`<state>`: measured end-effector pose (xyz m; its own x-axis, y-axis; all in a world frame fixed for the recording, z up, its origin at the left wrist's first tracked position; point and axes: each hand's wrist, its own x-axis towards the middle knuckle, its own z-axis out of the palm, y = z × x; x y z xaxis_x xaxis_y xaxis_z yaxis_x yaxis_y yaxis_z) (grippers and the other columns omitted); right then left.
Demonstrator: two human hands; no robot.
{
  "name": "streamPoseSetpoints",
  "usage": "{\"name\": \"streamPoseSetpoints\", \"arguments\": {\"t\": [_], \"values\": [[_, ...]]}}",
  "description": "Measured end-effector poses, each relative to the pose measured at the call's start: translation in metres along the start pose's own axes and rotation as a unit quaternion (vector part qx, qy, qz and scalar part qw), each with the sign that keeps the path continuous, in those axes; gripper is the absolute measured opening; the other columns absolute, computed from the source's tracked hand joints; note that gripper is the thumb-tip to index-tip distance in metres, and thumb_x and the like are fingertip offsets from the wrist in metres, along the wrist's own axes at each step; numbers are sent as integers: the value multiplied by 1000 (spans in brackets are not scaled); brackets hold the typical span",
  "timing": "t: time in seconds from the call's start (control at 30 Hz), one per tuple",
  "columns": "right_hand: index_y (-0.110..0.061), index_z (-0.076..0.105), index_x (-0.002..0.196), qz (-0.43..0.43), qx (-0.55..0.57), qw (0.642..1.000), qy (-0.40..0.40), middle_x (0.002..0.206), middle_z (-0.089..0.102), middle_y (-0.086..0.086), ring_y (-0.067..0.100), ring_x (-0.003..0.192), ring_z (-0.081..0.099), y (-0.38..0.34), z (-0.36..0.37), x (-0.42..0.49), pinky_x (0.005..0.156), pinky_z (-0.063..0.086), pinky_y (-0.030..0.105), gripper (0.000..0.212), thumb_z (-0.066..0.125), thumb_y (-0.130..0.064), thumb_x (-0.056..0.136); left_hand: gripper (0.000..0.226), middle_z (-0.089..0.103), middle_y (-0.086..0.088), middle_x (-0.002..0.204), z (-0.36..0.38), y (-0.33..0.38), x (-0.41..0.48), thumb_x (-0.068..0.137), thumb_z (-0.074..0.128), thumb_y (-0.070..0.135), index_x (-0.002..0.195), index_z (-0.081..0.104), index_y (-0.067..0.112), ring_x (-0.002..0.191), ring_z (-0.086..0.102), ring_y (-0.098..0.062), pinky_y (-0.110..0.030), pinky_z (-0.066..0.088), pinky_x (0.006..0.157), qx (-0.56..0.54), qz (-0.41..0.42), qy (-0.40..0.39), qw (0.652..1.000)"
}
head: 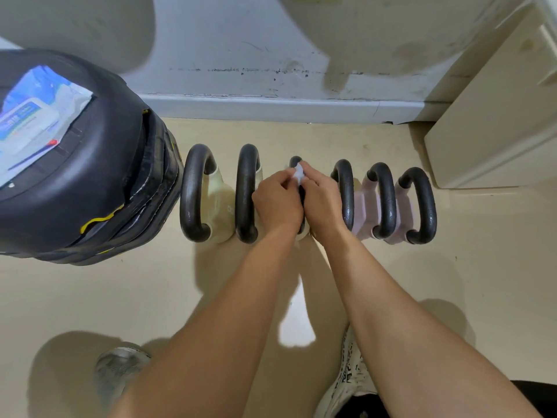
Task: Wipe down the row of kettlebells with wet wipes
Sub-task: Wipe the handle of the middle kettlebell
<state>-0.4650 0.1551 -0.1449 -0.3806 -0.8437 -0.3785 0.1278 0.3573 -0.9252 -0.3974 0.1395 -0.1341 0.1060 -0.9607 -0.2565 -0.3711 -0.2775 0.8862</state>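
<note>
Two bare forearms stretch up from the bottom of the frame, above a left shoe (120, 366) and a right shoe (349, 378) on the pale floor (150, 297). The left hand (278, 200) and right hand (322, 200) meet at the centre of the frame, knuckles side by side. Both have their fingers curled and pinch a small crumpled white wet wipe (299, 173) between them. The wipe sits against the top of the third kettlebell (295, 161), whose dark handle is mostly hidden under the hands.

Six kettlebells stand in a row on the floor along the wall (271, 40). From left to right, the first kettlebell (193, 191) and second kettlebell (247, 191) have cream bodies. The fourth kettlebell (346, 194), fifth kettlebell (387, 200) and sixth kettlebell (422, 203) have pink bodies.

At the upper left, a blue and white wipes pack (33, 122) lies on a large black rounded object (90, 182).

The work appears to be about midway, on the third of six. Whether the two to the left are already clean cannot be told, and the three to the right likely remain.
</note>
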Motion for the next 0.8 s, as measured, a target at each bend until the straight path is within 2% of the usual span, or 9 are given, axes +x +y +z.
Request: {"name": "streamPoseSetpoints", "arguments": {"t": [0.07,0.17,0.27,0.33,0.4,0.5,0.6,0.7,0.8], "values": [[-16,73,94,24,111,992,-50,93,75,1,8,94,68,11,-5,-14,87,52,29,31,46,-22,106,18,65,17,67,-4,-7,-11,97,62,28,93,79,23,60,56,7,-3,41,60,-11,18,-7,1000],[-10,61,138,10,127,988,-85,137,67,3,9,133,57,32,-5,-43,112,44,26,42,40,-34,110,21,76,7,88,-10,-22,-32,99,59,25,109,77,21,73,65,3,-10,47,72,-46,20,-31,998],[-2,58,134,-2,70,994,-87,137,63,16,16,135,54,43,-2,-48,119,40,44,57,40,-50,107,25,75,6,86,-16,-26,-42,99,57,29,93,79,18,80,68,2,-14,50,76,-232,-52,-84,968],[0,57,131,1,59,994,-88,138,59,21,20,138,51,34,0,-35,121,34,51,64,39,-56,106,41,75,0,95,-15,-19,-33,89,55,51,95,76,16,89,69,-3,-19,50,81,-301,-80,-137,941],[-14,64,131,36,57,995,-78,138,64,10,16,136,54,18,1,-21,121,35,44,67,37,-67,100,55,72,-2,104,-12,-8,-19,90,48,59,106,71,12,92,70,-3,-18,51,80,-327,-119,-150,925],[-38,70,111,41,15,996,-83,125,68,-4,18,130,60,10,3,-6,118,39,48,66,37,-88,83,61,73,4,113,-13,0,-2,101,26,61,113,71,22,102,67,-4,-26,48,93,-279,-117,-160,940],[-38,58,138,19,11,995,-98,147,56,-12,8,143,46,15,3,-20,123,30,42,72,31,-84,90,56,74,9,103,-17,-7,-11,101,30,59,109,71,22,94,68,4,-20,47,83,-283,-118,-194,932],[-24,56,139,-38,16,996,-82,146,56,-2,3,140,46,30,1,-48,117,34,26,63,26,-66,102,78,67,1,112,-20,-24,-32,85,50,68,122,63,0,105,62,2,-17,45,91,-289,-122,-181,932],[-34,32,158,-16,-12,996,-83,164,36,-11,-1,149,30,58,-1,-74,123,24,24,72,23,-73,98,71,60,-1,137,-23,-45,-56,100,29,60,137,55,5,123,53,-1,-18,39,104,-346,-142,-185,909]]}}
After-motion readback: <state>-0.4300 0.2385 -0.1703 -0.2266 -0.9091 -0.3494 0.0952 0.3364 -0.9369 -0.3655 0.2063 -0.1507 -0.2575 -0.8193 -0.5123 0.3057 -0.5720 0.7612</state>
